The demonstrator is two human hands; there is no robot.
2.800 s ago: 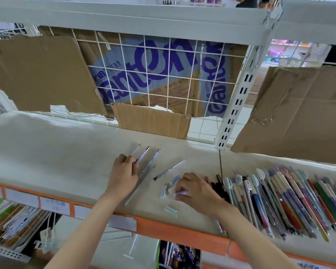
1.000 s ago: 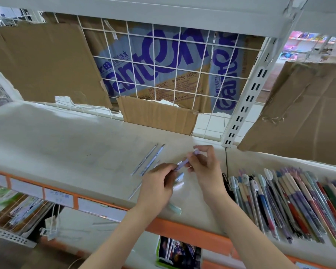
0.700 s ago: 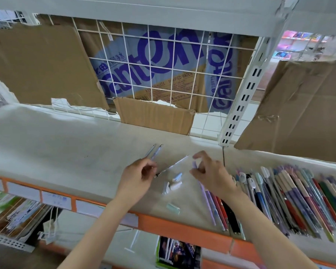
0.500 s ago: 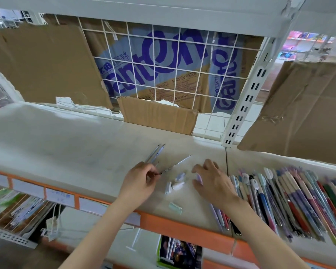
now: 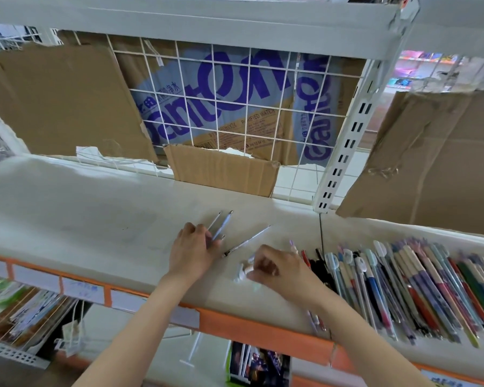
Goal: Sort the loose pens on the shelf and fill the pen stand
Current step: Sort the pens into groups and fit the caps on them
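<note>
Pens lie in two groups on the pale shelf [image 5: 90, 213]. Under and just beyond the left hand [image 5: 192, 254] are three thin loose pens [image 5: 221, 224], slim translucent barrels with dark tips, lying close together and slanting away to the right. The left hand rests on their near ends with its fingers laid fairly straight across them; the fingertips [image 5: 217, 243] touch the barrels, and no curl round them shows. Between the two hands lies a single refill-like pen [image 5: 248, 241], thin and clear with a dark near tip, slanting the same way and apart from both hands.

The right hand [image 5: 274, 268] is down on the shelf with its fingers curled over small white pen caps [image 5: 242, 272], which sit at its left side; the picture is blurred there, and whether the fingers pinch a cap or only cover it cannot be told. Just beyond that hand's knuckles a pale lilac pen tip [image 5: 292, 244] shows.

To the right of the right hand, starting just beside the wrist, a dense row of sorted pens [image 5: 419, 286] lies side by side: black ones nearest the hand, then clear barrels with white rounded caps, then blue, red, purple and green bodies farther right.

An orange shelf edge [image 5: 252, 328] with white price labels runs below both forearms. Beyond the hands stands a white wire grid [image 5: 235, 107] backed by cardboard [image 5: 53, 101] printed with large blue letters.
</note>
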